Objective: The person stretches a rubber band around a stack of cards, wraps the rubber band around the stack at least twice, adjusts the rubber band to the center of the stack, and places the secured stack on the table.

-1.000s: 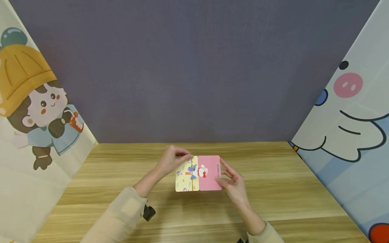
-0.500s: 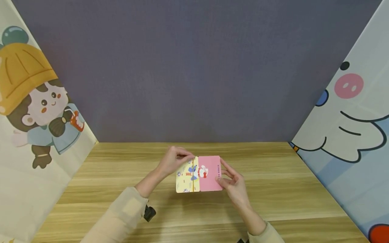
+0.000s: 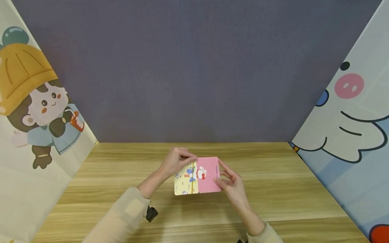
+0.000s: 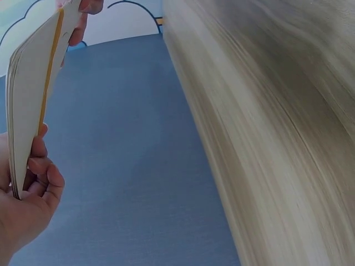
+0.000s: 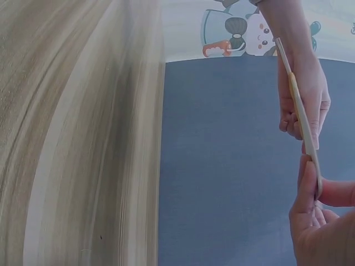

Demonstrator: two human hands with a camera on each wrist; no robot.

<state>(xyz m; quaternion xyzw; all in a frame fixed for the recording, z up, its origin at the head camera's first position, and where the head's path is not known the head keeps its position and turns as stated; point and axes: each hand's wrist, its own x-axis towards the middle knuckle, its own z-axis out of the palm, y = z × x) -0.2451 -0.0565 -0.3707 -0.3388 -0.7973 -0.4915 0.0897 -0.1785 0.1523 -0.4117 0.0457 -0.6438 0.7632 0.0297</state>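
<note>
A small notebook (image 3: 208, 182) is spread open above the wooden table, a pink half with a white rabbit at right and a yellow patterned half at left. A thin golden elastic band (image 3: 192, 184) runs down the yellow half, near the fold. My left hand (image 3: 175, 162) pinches the notebook's top edge, close to the band. At the pink half's outer edge, my right hand (image 3: 233, 188) grips with thumb on top and fingers behind. Off-white pages show from beneath in the left wrist view, where the band (image 4: 51, 72) crosses them.
The wooden table (image 3: 304, 202) extends around both arms and meets a dark grey-blue panel (image 3: 194, 74) at the back. Cartoon-printed sheets stand at left (image 3: 45, 111) and right (image 3: 358, 111). A black wrist device (image 3: 151, 214) sits by the left sleeve.
My left hand has shifted slightly right along the top edge, toward the fold. The notebook has moved a little left and nearer. My right hand keeps its grip.
</note>
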